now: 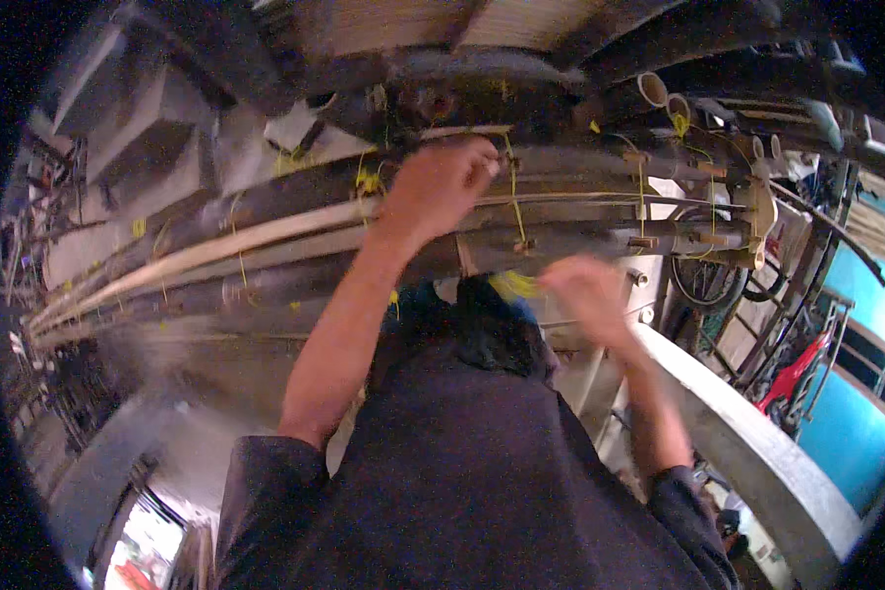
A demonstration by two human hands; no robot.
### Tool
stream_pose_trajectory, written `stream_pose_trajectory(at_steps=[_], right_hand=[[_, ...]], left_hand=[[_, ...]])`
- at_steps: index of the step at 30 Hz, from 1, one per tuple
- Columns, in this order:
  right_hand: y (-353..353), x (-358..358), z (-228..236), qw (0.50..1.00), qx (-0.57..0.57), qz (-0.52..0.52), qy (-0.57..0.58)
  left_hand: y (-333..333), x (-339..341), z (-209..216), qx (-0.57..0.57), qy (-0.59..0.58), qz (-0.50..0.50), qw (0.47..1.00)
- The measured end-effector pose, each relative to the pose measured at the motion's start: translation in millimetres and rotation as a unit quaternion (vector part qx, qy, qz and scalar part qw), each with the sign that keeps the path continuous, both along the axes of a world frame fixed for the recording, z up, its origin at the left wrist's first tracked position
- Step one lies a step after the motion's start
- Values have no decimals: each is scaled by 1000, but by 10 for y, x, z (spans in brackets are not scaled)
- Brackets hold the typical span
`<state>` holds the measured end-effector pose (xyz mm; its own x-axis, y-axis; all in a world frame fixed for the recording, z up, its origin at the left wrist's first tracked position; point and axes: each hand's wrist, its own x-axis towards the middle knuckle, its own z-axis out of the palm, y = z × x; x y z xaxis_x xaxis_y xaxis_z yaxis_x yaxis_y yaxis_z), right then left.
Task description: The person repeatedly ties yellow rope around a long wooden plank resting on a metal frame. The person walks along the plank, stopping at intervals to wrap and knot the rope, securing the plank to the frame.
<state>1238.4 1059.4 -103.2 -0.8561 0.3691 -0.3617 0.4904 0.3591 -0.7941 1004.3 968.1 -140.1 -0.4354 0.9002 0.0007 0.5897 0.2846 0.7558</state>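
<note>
Long dark poles [305,258] run across the view, bound at intervals with thin yellow cord [518,202]. A pale, slender strip [265,231] bends along them toward the far left. Over the upper poles my left hand [442,187] is raised, its fingers curled closed; what they pinch, if anything, does not show. Lower and to the right is my right hand [590,290], smeared by motion, so its fingers cannot be read. Beside its fingertips hangs a bunch of yellow cord [514,285]; whether the hand grips it is unclear.
Small wooden pegs [643,242] sit under the bindings. Open tube ends [652,90] jut out at the upper right. A pale concrete ledge [757,423] slants down at the right, with a bicycle wheel [706,280] and a red vehicle [795,379] beyond.
</note>
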Motion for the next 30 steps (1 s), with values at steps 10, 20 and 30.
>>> stream_pose_trajectory(at_steps=[10,20,30], right_hand=[[918,-2363,4,881,427,201,-43],[-257,-278,-707,945,63,277,163],[-526,-256,-872,943,140,268,142]], left_hand=[[-13,588,-350,18,165,126,978],[-57,633,-308,-20,144,117,982],[1028,-424,-765,-54,-307,151,938]])
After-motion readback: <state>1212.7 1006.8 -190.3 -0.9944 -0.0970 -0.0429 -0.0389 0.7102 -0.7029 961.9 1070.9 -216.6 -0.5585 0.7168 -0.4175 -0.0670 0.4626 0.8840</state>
